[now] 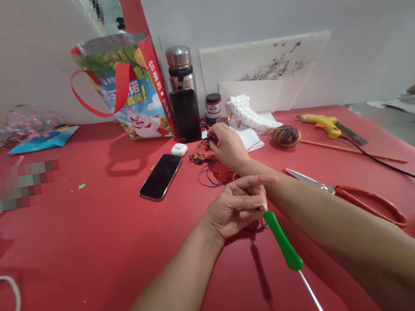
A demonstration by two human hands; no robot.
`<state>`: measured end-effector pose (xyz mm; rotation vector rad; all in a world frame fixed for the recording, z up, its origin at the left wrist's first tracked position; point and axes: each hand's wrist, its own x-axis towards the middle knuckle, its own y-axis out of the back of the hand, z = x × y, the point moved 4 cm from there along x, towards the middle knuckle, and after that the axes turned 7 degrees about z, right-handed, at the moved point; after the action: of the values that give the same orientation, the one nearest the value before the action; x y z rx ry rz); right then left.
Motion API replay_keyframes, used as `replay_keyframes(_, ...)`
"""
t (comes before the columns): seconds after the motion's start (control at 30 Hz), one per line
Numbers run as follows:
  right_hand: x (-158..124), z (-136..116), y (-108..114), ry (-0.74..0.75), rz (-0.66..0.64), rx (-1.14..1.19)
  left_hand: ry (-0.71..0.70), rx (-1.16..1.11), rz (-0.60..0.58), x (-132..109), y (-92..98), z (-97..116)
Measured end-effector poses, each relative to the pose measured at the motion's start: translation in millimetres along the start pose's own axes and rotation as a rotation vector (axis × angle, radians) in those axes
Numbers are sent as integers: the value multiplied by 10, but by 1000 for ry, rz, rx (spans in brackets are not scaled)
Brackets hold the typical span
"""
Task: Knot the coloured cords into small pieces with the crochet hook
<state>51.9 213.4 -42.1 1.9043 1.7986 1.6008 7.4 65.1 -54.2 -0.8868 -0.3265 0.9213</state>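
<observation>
Near the middle of the frame, the left hand [237, 206] has its fingers closed on the upper end of a green-handled hook [283, 241] that slants down to the lower edge; a thin strand loops over the forefinger. Higher up, the right hand [229, 144] curls its fingers down beside a small knotted piece [200, 157]; whether they pinch anything I cannot tell. That dark, multicoloured piece lies on the red bench [90, 258], upper centre, so some yarn work looks done. The loose strands [223, 175] below it and the wound yarn ball [286, 136], right of centre, suggest more remains to be worked, with the hook apparently not yet in the piece
</observation>
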Motion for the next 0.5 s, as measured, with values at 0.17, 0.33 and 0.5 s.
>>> replay_keyframes(0.17,-48,-77,-173,56,-53,-39,9,-15,19,-5,7,6)
replay_keyframes(0.33,-241,-83,-237,150,-169,-65,18,-29,-3,5,10,-7)
replay_keyframes(0.5,-388,-50,-57,230,-228,-41,13,-28,2,16,21,-13)
